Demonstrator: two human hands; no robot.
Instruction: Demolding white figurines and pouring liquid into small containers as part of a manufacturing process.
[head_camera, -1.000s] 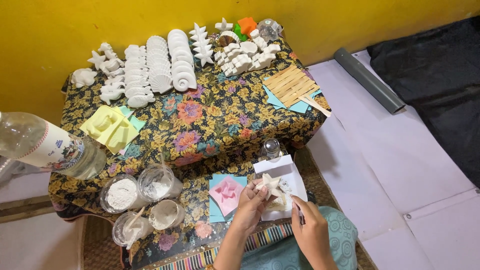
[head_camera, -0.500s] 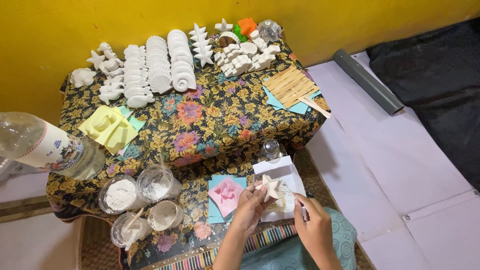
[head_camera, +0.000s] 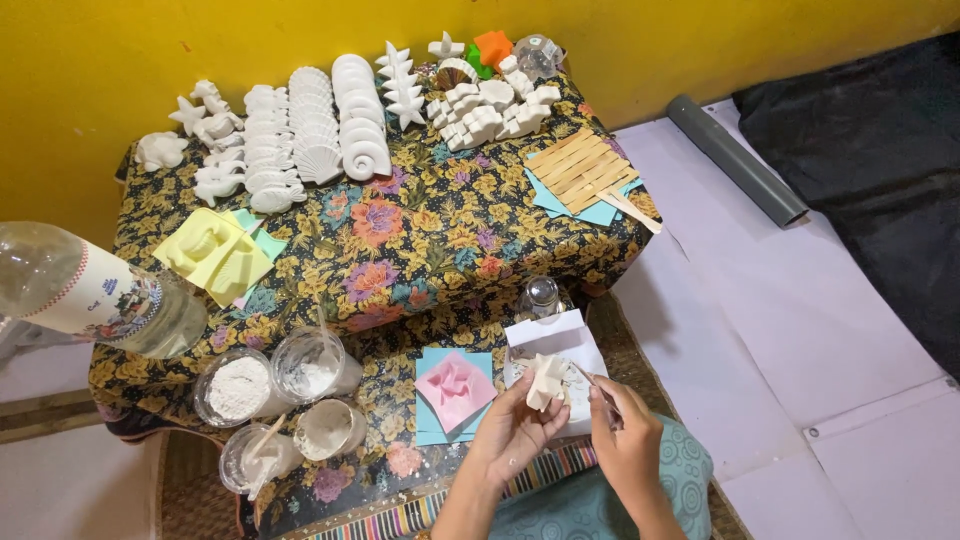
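My left hand (head_camera: 512, 432) holds a small white plaster starfish figure (head_camera: 547, 378) over a white sheet of paper (head_camera: 556, 338). My right hand (head_camera: 625, 438) grips a thin stick-like tool (head_camera: 588, 378) whose tip touches the figure's right side. Just left of my hands a pink mould (head_camera: 454, 386) lies on a teal square (head_camera: 432, 428). All of this sits on a low surface covered with flowered cloth, close to my lap.
Rows of white plaster shells and stars (head_camera: 310, 140) line the back of the flowered table (head_camera: 420, 230). Yellow moulds (head_camera: 212, 255), wooden sticks (head_camera: 583, 170), a clear plastic bottle (head_camera: 85, 290), cups of white powder and paste (head_camera: 270, 385) and a small glass jar (head_camera: 541, 297) stand around.
Both hands have shifted slightly while working the figure; the starfish has turned a little in my left hand. Everything else stays put.
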